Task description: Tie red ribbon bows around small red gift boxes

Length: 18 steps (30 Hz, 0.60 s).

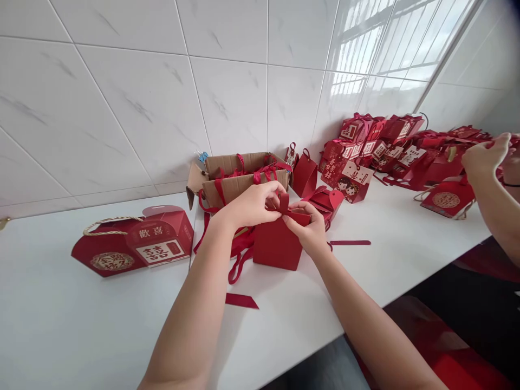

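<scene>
A plain red gift box [278, 246] stands upright on the white table in front of me. From its top rises a short loop of red ribbon [284, 202]. My left hand [260, 205] is closed at the top of the box, pinching the ribbon beside the loop. With fingers and thumb, my right hand [305, 226] grips the box's upper right edge close to the ribbon. The fingertips of both hands nearly meet, and they partly hide the top. Loose red ribbons [239, 266] lie just left of the box.
Behind my hands stands an open cardboard carton [227, 189] of red ribbons. A finished-looking red box with rope handles [134, 244] sits left. Several decorated boxes [355, 181] crowd the wall at right. Another person's hand [485, 160] shows far right. A ribbon strip [242, 300] lies in front.
</scene>
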### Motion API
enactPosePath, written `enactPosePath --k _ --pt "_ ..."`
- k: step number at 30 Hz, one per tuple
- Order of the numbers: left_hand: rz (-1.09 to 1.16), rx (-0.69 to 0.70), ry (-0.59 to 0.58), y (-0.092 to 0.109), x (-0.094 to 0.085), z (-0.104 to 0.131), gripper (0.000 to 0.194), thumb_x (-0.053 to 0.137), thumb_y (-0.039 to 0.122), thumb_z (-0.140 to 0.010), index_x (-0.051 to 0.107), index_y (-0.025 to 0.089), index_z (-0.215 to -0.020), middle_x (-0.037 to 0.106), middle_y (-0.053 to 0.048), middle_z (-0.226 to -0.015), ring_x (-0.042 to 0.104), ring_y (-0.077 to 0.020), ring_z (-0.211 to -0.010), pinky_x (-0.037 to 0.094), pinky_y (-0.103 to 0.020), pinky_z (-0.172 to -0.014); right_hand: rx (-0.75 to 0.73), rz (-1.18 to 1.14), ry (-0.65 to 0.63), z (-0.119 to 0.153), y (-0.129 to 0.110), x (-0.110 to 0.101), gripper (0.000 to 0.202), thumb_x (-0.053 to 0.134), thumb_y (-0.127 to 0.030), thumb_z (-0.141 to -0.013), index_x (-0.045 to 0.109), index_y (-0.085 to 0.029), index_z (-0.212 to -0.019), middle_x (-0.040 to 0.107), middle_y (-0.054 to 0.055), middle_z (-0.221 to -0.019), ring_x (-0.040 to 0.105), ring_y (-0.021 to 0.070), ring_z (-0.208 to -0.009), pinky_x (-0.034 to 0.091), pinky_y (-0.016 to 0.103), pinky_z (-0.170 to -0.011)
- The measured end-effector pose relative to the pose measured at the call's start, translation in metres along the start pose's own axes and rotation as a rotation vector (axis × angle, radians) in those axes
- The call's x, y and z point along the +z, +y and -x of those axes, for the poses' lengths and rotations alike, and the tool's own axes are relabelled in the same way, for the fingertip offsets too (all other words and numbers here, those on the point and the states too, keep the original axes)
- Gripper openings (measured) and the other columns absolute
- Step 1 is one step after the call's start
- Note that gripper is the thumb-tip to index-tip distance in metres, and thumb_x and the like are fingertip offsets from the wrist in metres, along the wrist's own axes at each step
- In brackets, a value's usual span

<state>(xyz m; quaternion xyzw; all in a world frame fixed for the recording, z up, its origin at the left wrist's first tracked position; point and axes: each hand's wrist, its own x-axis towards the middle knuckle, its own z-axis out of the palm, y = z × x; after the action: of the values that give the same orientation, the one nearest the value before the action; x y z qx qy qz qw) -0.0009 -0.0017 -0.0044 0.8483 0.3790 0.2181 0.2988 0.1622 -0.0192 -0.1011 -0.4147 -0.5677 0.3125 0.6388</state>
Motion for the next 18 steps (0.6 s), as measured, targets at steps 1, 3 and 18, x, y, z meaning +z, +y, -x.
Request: enactPosePath --k 1,3,18 --pt "-0.001 0.002 0.004 0.0001 0.0001 -0.0002 0.025 0.056 0.023 -0.076 0.051 0.026 -0.101 0.066 0.001 -0.089 0.063 -0.0177 -0.082 0.049 -0.030 -0.068 -0.026 0.011 0.004 -0.0004 0.0000 0.0000 0.023 0.071 -0.033 -0.069 0.061 -0.023 -0.087 0.069 0.001 -0.082 0.065 0.0185 -0.076 0.051 0.029 -0.063" --pt "0.004 0.018 0.016 0.0002 0.0006 -0.0009 0.024 0.057 0.022 -0.076 0.052 0.026 -0.099 0.067 0.001 -0.088 0.063 -0.0172 -0.082 0.049 -0.029 -0.067 -0.055 0.018 0.010 -0.0011 0.0005 -0.0002 0.024 0.071 -0.031 -0.069 0.059 -0.024 -0.088 0.067 0.000 -0.084 0.064 0.0179 -0.080 0.050 0.028 -0.065" --pt "-0.002 0.052 0.020 -0.0026 -0.0016 -0.0019 0.019 0.060 0.023 -0.075 0.057 0.023 -0.094 0.068 -0.002 -0.091 0.064 -0.0177 -0.082 0.050 -0.030 -0.067 -0.102 0.046 -0.055 -0.0015 0.0027 -0.0028 0.035 0.075 -0.040 -0.068 0.058 -0.024 -0.093 0.066 0.003 -0.099 0.062 0.0201 -0.097 0.049 0.037 -0.089"
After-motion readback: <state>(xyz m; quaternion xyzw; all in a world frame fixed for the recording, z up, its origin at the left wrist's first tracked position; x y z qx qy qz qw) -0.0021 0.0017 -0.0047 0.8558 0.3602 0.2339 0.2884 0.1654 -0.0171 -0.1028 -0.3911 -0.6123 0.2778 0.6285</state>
